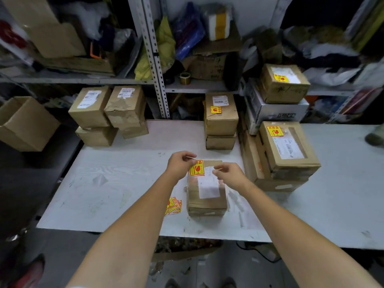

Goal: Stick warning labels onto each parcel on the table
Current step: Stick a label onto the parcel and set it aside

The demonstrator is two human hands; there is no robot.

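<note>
**A:** How do our grips stand?

**B:** Our left grip (180, 165) is curled narrow and pinches a pale strip (191, 157) between thumb and fingertips, over the far left corner of the centre parcel (207, 201). Our right grip (229, 174) is also narrow. It pinches a thin sliver (218, 169) above the parcel's far right side. We cannot tell what either scrap is; peeled backing is our guess.

**A:** And the label itself?

**B:** A warning label (196, 169) sits on top of the centre parcel at its far left corner, just beside the white shipping slip (208, 185). Our left grip hides its upper edge, so we cannot say whether it lies fully flat.

**A:** Which step are we on, then?

**B:** We judge this parcel is labelled or nearly so. The next move calls for smoothing the label down and getting rid of the scraps. After that we need a fresh one from the spare labels (173, 205), which lie on the desk (104, 183) just left of the centre parcel.

**A:** What remains?

**B:** The parcels to the far left (89, 107) of the centre parcel show no yellow. The parcels to the far right (288, 146) already carry theirs. One from the left should come to the middle next.
</note>
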